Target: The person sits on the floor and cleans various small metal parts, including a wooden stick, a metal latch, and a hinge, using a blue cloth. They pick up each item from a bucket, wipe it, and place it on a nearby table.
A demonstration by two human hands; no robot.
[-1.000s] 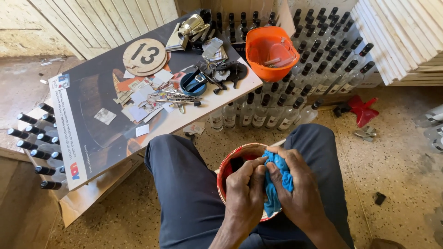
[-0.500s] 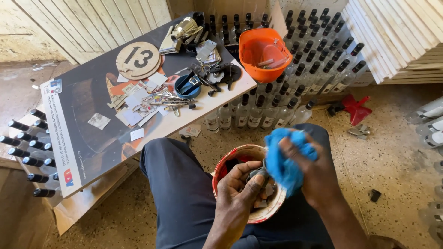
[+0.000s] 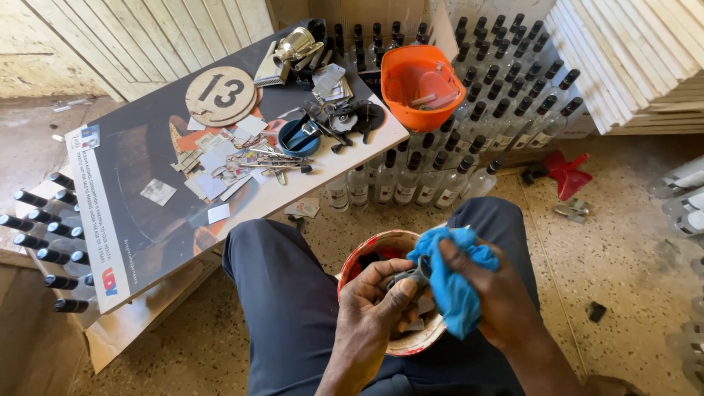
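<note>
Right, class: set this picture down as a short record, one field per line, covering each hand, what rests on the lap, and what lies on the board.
Left hand: grips a small dark metal piece over the bowl
Right hand: presses a blue cloth against that piece
Lap: red-rimmed bowl between the knees
Board: round numbered disc, keys and tags, orange bowl
Floor: rows of black-capped bottles

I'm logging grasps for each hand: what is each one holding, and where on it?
Right hand bunches a blue cloth in its middle. Left hand grips a small dark metal piece; the exact spot is hidden.
</note>
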